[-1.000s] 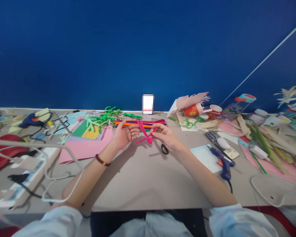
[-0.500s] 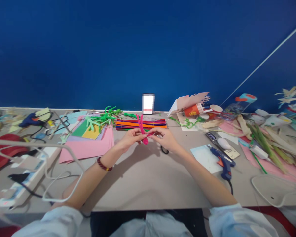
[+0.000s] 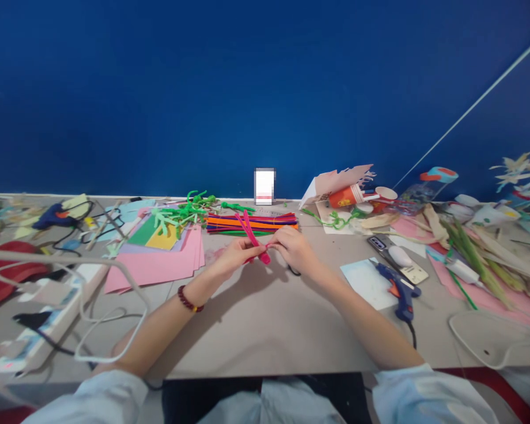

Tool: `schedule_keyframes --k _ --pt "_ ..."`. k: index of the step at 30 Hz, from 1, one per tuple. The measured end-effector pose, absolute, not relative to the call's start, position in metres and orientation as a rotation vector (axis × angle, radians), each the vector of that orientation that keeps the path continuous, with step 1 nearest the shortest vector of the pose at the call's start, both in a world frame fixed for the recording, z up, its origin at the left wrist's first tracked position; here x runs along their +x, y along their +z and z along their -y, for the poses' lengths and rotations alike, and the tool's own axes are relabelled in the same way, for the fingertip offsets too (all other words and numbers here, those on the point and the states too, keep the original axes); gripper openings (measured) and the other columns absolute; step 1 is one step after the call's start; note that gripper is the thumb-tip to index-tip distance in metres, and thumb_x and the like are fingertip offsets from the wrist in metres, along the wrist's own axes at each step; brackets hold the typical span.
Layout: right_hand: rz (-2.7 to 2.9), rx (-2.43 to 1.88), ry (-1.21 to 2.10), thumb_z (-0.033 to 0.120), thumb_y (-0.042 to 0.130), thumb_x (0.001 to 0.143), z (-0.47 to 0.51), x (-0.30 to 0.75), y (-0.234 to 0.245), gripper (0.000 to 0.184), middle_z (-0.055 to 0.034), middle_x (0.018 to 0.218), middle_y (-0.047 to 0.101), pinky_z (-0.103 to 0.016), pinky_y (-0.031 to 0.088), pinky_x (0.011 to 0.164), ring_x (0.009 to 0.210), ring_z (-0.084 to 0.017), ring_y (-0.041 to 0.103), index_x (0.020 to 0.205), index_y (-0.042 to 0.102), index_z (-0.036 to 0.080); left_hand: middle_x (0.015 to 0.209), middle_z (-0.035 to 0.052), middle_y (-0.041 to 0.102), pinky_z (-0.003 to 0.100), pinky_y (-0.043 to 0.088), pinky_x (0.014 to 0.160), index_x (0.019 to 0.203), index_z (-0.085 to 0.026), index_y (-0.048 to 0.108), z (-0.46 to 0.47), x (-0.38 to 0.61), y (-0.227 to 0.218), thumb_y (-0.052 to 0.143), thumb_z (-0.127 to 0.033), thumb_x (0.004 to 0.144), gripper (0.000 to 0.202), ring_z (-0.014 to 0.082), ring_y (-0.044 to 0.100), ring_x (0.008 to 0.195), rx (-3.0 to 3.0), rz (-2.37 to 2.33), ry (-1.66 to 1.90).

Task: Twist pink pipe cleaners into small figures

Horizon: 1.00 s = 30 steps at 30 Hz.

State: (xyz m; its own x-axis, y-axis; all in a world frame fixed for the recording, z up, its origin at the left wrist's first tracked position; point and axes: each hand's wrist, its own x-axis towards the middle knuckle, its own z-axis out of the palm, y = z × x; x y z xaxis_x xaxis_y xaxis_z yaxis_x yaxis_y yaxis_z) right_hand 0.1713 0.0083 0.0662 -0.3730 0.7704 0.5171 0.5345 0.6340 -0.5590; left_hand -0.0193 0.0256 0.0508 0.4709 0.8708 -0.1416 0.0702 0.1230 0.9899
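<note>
A bent pink pipe cleaner is pinched between both my hands above the middle of the grey table. My left hand, with a bead bracelet on its wrist, grips it from the left. My right hand grips it from the right, fingers closed. Two pink ends stick up and away toward the bundle of coloured pipe cleaners lying just beyond. Black scissors lie mostly hidden under my right hand.
Coloured paper sheets and green pipe cleaner shapes lie at the left. A blue glue gun and white card sit right of my hands. A power strip with white cables is at far left; paper cups, leaves and scraps crowd the right.
My hands have closed together around the pink pipe cleaner and dropped slightly toward the table. Its spread ends have come together and now lean left.
</note>
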Motion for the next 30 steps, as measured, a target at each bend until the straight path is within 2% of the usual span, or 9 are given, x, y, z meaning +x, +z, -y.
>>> schedule_keyframes --k 4,8,11,15,17,23,30 --pt "2.044 -1.000 0.391 0.027 0.051 0.088 -0.008 0.171 0.066 0.018 -0.0069 0.080 0.065 -0.036 0.044 0.077 0.081 -0.021 0.055 0.079 0.067 0.023 0.069 0.0068 0.069 0.023 0.036 0.051 0.075 -0.013 0.070 -0.027 -0.020 0.053 0.072 -0.042 0.067 0.030 0.0107 0.052 0.056 1.292 -0.959 0.769" --pt "1.957 -1.045 0.561 0.031 0.060 0.082 -0.011 0.172 0.070 0.012 -0.0056 0.090 0.069 -0.037 0.045 0.083 0.087 -0.021 0.059 0.088 0.069 0.025 0.074 0.0080 0.070 0.023 0.039 0.051 0.079 -0.014 0.070 -0.028 -0.021 0.056 0.072 -0.041 0.067 0.030 0.0139 0.058 0.063 1.268 -0.938 0.793" --pt "1.888 -1.079 0.627 0.033 0.066 0.077 -0.014 0.174 0.071 0.020 -0.0052 0.097 0.068 -0.036 0.046 0.082 0.087 -0.020 0.061 0.096 0.068 0.025 0.074 0.0082 0.072 0.023 0.040 0.051 0.079 -0.014 0.070 -0.029 -0.021 0.056 0.072 -0.040 0.068 0.028 0.0143 0.060 0.062 1.265 -0.949 0.807" --pt "1.871 -1.079 0.651 0.030 0.063 0.079 -0.016 0.176 0.073 0.010 -0.0042 0.088 0.068 -0.034 0.047 0.077 0.081 -0.019 0.061 0.084 0.069 0.024 0.076 0.0108 0.072 0.024 0.044 0.054 0.081 -0.013 0.071 -0.028 -0.022 0.058 0.069 -0.044 0.071 0.033 0.0166 0.064 0.066 1.206 -0.954 0.777" --pt "1.869 -1.081 0.651 0.028 0.060 0.081 -0.015 0.175 0.074 0.011 -0.0038 0.083 0.068 -0.034 0.047 0.077 0.081 -0.019 0.061 0.079 0.069 0.024 0.078 0.0128 0.072 0.025 0.046 0.056 0.081 -0.011 0.070 -0.027 -0.021 0.061 0.066 -0.048 0.073 0.038 0.0186 0.065 0.068 1.155 -0.934 0.756" --pt "1.826 -1.098 0.690 0.029 0.063 0.078 -0.014 0.175 0.077 0.010 -0.0039 0.084 0.068 -0.032 0.046 0.073 0.077 -0.018 0.060 0.083 0.070 0.023 0.085 0.0143 0.072 0.028 0.049 0.059 0.084 -0.011 0.070 -0.025 -0.020 0.063 0.068 -0.050 0.070 0.041 0.0230 0.068 0.077 1.061 -0.898 0.749" --pt "1.794 -1.069 0.807 0.030 0.064 0.077 -0.016 0.176 0.076 0.011 -0.0039 0.087 0.069 -0.030 0.046 0.071 0.080 -0.018 0.060 0.083 0.070 0.023 0.080 0.0120 0.073 0.028 0.049 0.058 0.078 -0.012 0.072 -0.026 -0.021 0.061 0.071 -0.049 0.068 0.038 0.0206 0.067 0.071 1.059 -0.927 0.766"
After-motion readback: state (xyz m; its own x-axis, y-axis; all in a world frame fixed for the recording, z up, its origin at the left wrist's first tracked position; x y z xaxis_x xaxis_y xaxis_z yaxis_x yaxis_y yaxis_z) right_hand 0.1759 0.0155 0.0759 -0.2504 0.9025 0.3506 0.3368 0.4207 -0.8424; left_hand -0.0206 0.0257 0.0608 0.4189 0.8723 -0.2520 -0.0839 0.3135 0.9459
